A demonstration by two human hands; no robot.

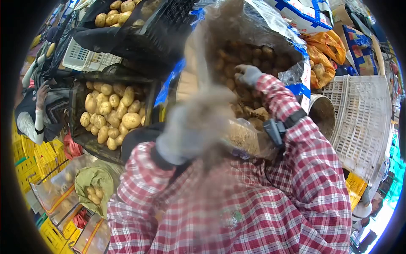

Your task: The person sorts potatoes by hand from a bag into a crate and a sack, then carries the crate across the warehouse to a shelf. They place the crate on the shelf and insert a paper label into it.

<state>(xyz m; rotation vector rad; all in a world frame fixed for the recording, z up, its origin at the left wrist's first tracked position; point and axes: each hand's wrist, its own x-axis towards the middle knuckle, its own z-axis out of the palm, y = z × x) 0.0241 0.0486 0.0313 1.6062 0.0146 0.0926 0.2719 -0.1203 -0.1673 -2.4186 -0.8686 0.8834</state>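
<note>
My right hand, in a grey glove with dirty fingertips, reaches into a plastic-lined cardboard box. Its fingers are a little bent and apart over the brown potatoes in there, and nothing shows in its grasp. In front of my chest, at the near side of the box, my left hand is smeared by motion. It also wears a grey glove, and I cannot make out its fingers or whether it holds anything. Left of it stands a dark lined crate filled with yellow potatoes.
Another black crate with potatoes stands at the upper left. A green sack holds a few potatoes. At right are a white plastic basket, a round container and an orange bag. A co-worker's sleeve shows at far left.
</note>
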